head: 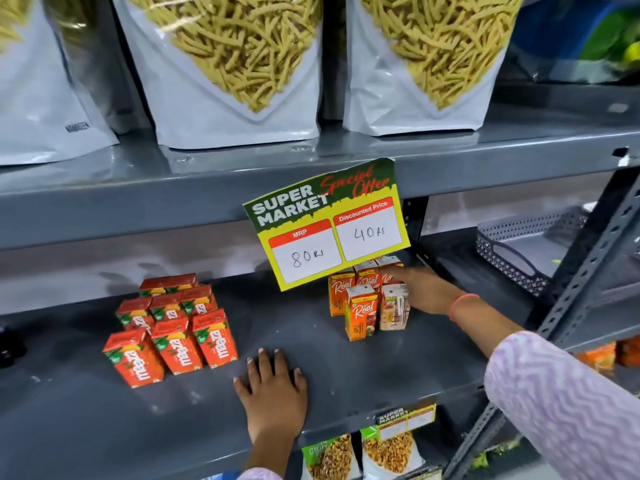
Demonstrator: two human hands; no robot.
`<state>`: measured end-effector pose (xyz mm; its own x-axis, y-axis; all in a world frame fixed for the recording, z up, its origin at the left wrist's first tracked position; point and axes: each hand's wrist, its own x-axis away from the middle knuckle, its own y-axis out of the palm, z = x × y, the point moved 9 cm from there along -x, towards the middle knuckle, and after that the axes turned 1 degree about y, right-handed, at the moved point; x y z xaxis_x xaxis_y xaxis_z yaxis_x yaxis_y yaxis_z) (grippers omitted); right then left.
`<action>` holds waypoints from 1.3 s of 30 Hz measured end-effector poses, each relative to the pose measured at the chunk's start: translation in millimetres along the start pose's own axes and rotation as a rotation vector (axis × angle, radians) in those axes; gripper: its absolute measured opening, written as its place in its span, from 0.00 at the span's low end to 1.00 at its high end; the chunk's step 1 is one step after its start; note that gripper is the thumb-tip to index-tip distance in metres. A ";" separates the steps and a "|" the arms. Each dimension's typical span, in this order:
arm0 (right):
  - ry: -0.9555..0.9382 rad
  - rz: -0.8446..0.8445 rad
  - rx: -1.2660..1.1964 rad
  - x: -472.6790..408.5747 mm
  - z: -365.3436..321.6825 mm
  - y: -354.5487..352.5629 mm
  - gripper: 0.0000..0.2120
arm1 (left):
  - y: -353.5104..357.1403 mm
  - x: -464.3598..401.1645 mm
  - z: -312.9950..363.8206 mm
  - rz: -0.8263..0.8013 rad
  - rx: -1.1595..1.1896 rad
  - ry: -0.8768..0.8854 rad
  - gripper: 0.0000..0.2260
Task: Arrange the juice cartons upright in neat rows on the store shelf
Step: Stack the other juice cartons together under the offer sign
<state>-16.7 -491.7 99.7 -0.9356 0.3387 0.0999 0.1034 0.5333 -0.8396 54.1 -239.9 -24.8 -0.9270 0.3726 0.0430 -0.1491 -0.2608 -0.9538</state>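
Observation:
On the grey shelf (311, 344) stand two groups of small juice cartons. Several red Maaza cartons (173, 330) stand upright in rows at the left. Several orange Real cartons (370, 299) stand at the right, partly hidden by a hanging price sign. My right hand (424, 289) reaches in from the right and rests against the right side of the Real cartons, fingers around the rear ones. My left hand (273, 382) lies flat on the shelf, palm down, fingers spread, holding nothing.
A yellow and green price sign (329, 226) hangs from the shelf above. Large snack pouches (235, 64) fill the upper shelf. A perforated tray (530, 251) sits on the neighbouring shelf at right. A slotted upright post (588, 258) stands at right. Snack packs (363, 455) lie below.

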 end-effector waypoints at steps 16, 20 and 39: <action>-0.140 -0.110 0.407 -16.0 -11.6 -5.1 0.21 | -0.4 0.3 -0.9 0.046 -0.020 -0.006 0.24; -0.055 -0.147 0.467 -21.2 -0.3 -3.8 0.21 | -1.0 0.5 -0.7 0.044 -0.008 -0.005 0.24; 0.203 0.232 -0.099 8.5 43.7 -6.7 0.31 | -1.9 -2.3 3.1 0.078 0.035 0.020 0.23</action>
<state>-40.1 -526.2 82.9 -0.7978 0.6024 0.0248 0.3475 0.4930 -0.7976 55.3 -243.1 -22.2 -0.9292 0.3676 -0.0372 -0.0889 -0.3201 -0.9432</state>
